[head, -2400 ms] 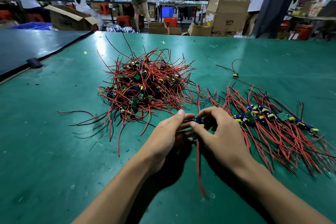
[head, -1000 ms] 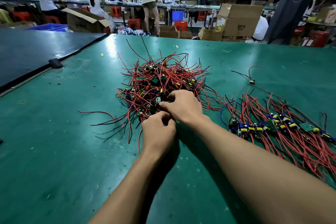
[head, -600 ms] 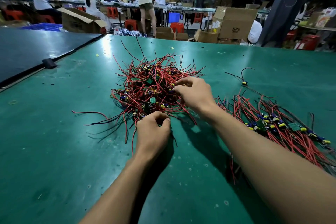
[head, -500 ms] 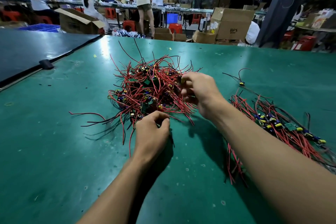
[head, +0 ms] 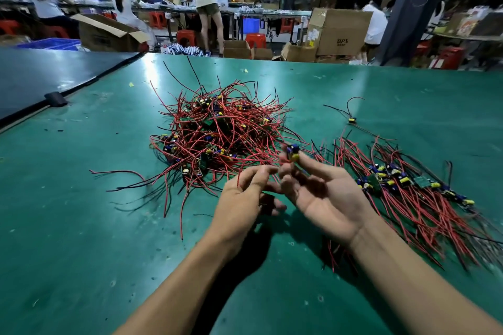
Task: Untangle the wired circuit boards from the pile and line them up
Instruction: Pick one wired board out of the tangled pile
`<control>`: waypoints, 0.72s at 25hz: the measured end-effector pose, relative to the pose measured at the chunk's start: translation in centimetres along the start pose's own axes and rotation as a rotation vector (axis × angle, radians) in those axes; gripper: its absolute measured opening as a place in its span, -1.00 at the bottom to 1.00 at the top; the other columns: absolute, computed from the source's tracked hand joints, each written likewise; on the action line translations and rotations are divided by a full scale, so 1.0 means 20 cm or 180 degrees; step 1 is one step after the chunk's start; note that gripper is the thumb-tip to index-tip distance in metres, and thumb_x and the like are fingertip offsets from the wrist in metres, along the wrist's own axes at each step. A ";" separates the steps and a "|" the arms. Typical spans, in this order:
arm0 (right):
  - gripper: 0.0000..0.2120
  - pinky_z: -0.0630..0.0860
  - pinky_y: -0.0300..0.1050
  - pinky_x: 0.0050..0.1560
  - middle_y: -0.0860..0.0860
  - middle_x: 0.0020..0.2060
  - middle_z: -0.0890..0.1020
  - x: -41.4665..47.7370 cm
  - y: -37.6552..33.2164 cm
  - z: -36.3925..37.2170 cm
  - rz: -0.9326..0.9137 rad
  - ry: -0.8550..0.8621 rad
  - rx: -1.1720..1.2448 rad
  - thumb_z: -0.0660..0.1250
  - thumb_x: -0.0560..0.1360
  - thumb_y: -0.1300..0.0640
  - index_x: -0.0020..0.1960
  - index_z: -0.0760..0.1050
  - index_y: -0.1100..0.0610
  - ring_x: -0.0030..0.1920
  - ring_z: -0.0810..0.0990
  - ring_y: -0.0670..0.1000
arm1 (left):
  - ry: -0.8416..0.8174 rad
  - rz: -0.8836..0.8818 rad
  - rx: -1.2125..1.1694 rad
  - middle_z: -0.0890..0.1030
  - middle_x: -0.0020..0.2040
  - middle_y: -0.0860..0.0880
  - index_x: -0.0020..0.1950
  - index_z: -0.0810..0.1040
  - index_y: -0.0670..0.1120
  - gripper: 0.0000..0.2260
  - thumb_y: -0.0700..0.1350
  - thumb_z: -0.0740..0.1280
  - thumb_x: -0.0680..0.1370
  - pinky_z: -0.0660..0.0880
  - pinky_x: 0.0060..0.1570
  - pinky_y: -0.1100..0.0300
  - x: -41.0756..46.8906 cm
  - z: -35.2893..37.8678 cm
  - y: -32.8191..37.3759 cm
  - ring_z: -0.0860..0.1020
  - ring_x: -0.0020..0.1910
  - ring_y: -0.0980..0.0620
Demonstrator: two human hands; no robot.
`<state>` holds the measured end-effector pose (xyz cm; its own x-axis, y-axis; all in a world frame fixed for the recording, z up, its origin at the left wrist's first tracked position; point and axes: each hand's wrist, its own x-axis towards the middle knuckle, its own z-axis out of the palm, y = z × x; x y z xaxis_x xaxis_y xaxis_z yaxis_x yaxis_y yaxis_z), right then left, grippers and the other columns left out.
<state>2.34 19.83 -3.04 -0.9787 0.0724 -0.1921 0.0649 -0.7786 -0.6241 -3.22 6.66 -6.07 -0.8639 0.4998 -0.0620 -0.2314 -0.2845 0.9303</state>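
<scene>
Above a green worktable [head: 81,239], a right hand [head: 326,198], palm up, pinches a small blue-and-yellow wired circuit board [head: 292,150] beside the tangled red-wire pile [head: 217,130]. The curled left hand [head: 242,198] is close alongside, its grip unclear in the blur.

- My right hand [head: 326,198], palm up at centre right, pinches a small circuit board [head: 292,150] with blue and yellow parts at its fingertips.
- My left hand [head: 242,204], just beside it, pinches a red wire [head: 241,178]; blur hides where the wire ends.
- The tangled pile [head: 217,133] lies mid-frame on the green counter [head: 81,226].
- A row of boards [head: 402,185] lies at right, wires trailing toward the lower right.
- One lone board [head: 352,120] sits above that row.
</scene>
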 end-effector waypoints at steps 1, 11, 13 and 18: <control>-0.79 0.65 -0.12 -0.25 0.14 -0.19 0.61 -0.02 0.02 -0.03 0.0121 0.0035 0.0051 0.31 0.48 0.19 -0.04 0.64 0.31 -0.29 0.63 0.01 | -0.0018 -0.0130 -0.0224 0.62 -0.24 -0.12 -0.09 0.67 -0.06 -0.80 -0.07 0.27 0.61 0.50 -0.46 0.23 0.00 0.01 0.01 0.55 -0.47 0.03; -0.78 0.67 -0.12 -0.21 0.17 -0.08 0.71 -0.05 0.07 -0.08 -0.0192 0.0220 -0.0458 0.34 0.44 0.26 0.01 0.72 0.18 -0.24 0.69 0.02 | -0.0737 -0.0508 -0.0422 0.62 -0.02 -0.09 0.08 0.66 -0.03 -0.63 -0.12 0.59 0.30 0.44 -0.32 0.22 0.01 -0.06 0.02 0.49 -0.28 0.03; -0.78 0.69 -0.06 -0.22 0.17 -0.07 0.71 -0.05 0.11 -0.07 -0.0213 0.0251 -0.0554 0.36 0.45 0.21 0.06 0.66 0.22 -0.24 0.68 0.03 | -0.0704 -0.0355 -0.0018 0.59 0.00 -0.10 0.09 0.65 -0.01 -0.62 -0.19 0.57 0.29 0.39 -0.27 0.19 0.00 -0.06 0.00 0.51 -0.15 -0.05; -0.63 0.64 -0.09 -0.31 0.23 0.00 0.71 -0.03 0.16 -0.05 -0.0277 0.0443 -0.0762 0.37 0.46 0.10 0.14 0.60 0.34 -0.20 0.72 0.06 | -0.0471 0.0449 0.0898 0.65 -0.15 -0.05 0.10 0.65 0.06 -0.66 -0.15 0.56 0.36 0.43 -0.37 0.36 -0.02 -0.05 -0.02 0.58 -0.27 0.11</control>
<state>3.34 17.92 -5.72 -0.9475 0.2303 -0.2217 0.0420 -0.5978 -0.8006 -3.19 5.72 -6.87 -0.7995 0.5908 0.1083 0.0365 -0.1322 0.9906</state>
